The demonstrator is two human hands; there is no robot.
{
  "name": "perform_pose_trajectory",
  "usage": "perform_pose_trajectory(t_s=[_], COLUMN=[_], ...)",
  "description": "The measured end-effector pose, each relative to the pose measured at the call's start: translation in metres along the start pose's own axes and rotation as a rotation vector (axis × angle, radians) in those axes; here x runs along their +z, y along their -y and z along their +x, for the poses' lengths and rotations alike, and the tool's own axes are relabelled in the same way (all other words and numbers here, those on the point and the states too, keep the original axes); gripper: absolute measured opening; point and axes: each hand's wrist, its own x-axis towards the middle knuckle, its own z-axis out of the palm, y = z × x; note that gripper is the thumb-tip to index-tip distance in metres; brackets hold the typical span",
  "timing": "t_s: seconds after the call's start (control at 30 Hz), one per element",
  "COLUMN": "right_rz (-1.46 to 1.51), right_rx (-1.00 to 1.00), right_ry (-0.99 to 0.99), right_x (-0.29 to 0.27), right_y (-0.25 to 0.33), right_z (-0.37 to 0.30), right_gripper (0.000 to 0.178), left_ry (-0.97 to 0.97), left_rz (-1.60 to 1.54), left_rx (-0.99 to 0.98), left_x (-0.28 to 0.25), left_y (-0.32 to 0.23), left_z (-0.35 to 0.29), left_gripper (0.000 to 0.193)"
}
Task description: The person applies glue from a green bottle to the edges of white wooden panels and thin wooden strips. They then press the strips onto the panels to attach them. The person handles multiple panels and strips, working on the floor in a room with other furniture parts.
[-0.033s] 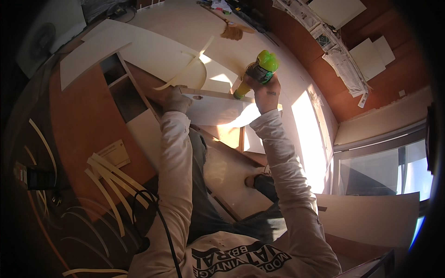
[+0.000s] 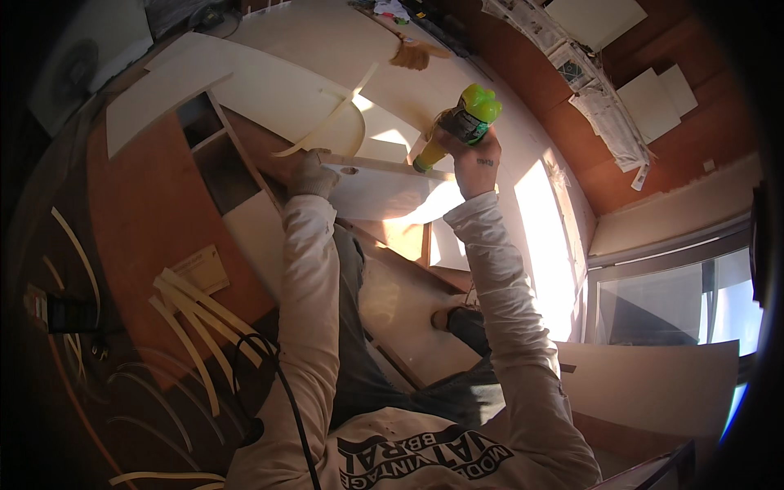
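Observation:
My left hand, in a pale work glove, is closed on the left end of a white panel and holds it on edge. A round hole shows in the panel's narrow upper edge, near the glove. In my right hand is a green plastic bottle, tipped over with its base up and to the right. Its yellowish neck points down to the panel's upper edge, toward the right end; whether the mouth touches it I cannot tell. A thin pale edging strip curls up just beyond my left hand.
To the left lies a brown board, with several cream strips and a cardboard piece on it. White sheets lie beyond. A dark cable passes my left arm. A broom head is at the far side, a window at right.
My right hand and the bottle have shifted slightly right along the panel's edge. My left hand and the panel stay where they were.

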Motion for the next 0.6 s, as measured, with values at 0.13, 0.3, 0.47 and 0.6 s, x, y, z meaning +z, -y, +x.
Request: perform_pose_trajectory(t_s=[0.13,0.3,0.47,0.6], right_rz=[0.241,0.281,0.307,0.323], right_rx=[-0.022,0.075,0.171,0.174], right_ry=[0.021,0.006,-0.035,-0.065], right_x=[-0.011,-0.022,-0.025,-0.027], right_y=[0.036,0.026,0.0,-0.019], right_z=[0.009,0.025,0.023,0.023], right_gripper=[0.025,0.025,0.026,0.027], left_ry=[0.026,-0.013,0.028,-0.004], left_rz=[-0.039,-0.011,-0.026,0.012], left_rx=[0.015,0.054,-0.001,-0.01], left_x=[-0.002,0.005,-0.001,0.003], left_y=[0.004,0.011,-0.001,0.01], left_z=[0.001,0.007,-0.001,0.004], left_gripper=[0.059,0.058,0.058,0.059])
